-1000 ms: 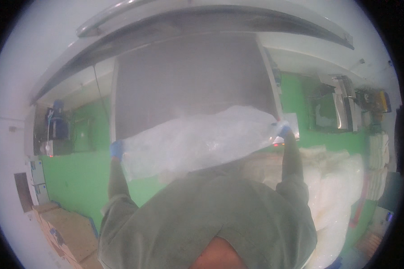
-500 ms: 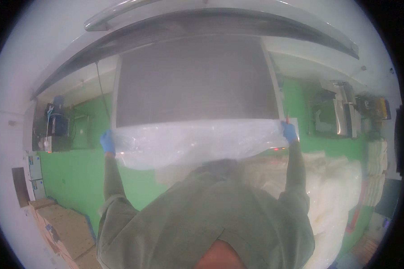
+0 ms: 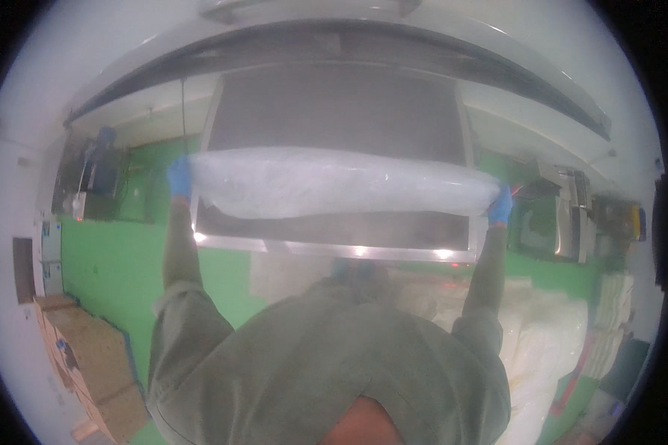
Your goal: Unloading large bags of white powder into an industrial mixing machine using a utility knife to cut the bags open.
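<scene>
A long, crumpled sheet of translucent plastic (image 3: 349, 182) stretches between my two hands, over a broad grey surface with a bright metal frame (image 3: 326, 250). My left hand (image 3: 179, 176), in a blue glove, grips its left end beside the frame's left edge. At the other end, my right hand (image 3: 502, 204), also in a blue glove, is closed on the plastic just outside the frame's right edge. The sheet hangs in a folded band that hides part of the grey surface beneath it.
A dark metal beam (image 3: 334, 44) arches across the far side. Large white plastic-wrapped bundles (image 3: 534, 334) stand on the green floor to my right. Brown cartons (image 3: 89, 356) are stacked at the lower left. Metal equipment (image 3: 564, 208) stands at the right, and dark machinery (image 3: 96, 174) at the left.
Both hands have moved away from me, carrying the plastic from the frame's near edge out over the grey surface. The near metal edge now shows. The whole view has also shifted slightly.
</scene>
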{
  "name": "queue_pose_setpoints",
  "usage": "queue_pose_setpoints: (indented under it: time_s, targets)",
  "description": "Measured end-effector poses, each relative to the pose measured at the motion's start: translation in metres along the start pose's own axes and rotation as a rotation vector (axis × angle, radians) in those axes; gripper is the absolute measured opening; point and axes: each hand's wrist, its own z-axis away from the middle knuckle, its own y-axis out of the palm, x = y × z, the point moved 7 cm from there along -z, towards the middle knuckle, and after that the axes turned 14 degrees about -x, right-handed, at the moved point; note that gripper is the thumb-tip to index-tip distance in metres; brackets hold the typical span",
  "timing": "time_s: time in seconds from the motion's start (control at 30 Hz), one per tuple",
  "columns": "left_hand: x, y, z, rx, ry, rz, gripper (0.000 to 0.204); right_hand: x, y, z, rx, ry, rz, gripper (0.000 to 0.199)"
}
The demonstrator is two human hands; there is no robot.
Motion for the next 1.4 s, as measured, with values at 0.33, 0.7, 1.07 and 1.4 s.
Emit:
queue_pose_setpoints:
  time_s: [0.33,0.7,1.07,1.4]
  targets:
    - [-0.035,0.013,-0.018,-0.072,-0.084,0.111,0.018,0.028,0.068,0.016,0.089,-0.356,0.646,0.029]
    - [-0.114,0.017,-0.033,-0.089,-0.129,0.296,0.012,0.066,0.102,0.026,0.3,-0.599,0.709,0.034]
    - [0.152,-0.066,0.213,-0.075,-0.617,0.114,0.009,-0.093,-0.118,0.128,0.183,-0.202,0.767,0.027]
    - [-0.006,-0.053,0.133,-0.309,-0.324,0.218,0.011,-0.101,-0.134,0.108,0.116,-0.204,0.811,0.05]
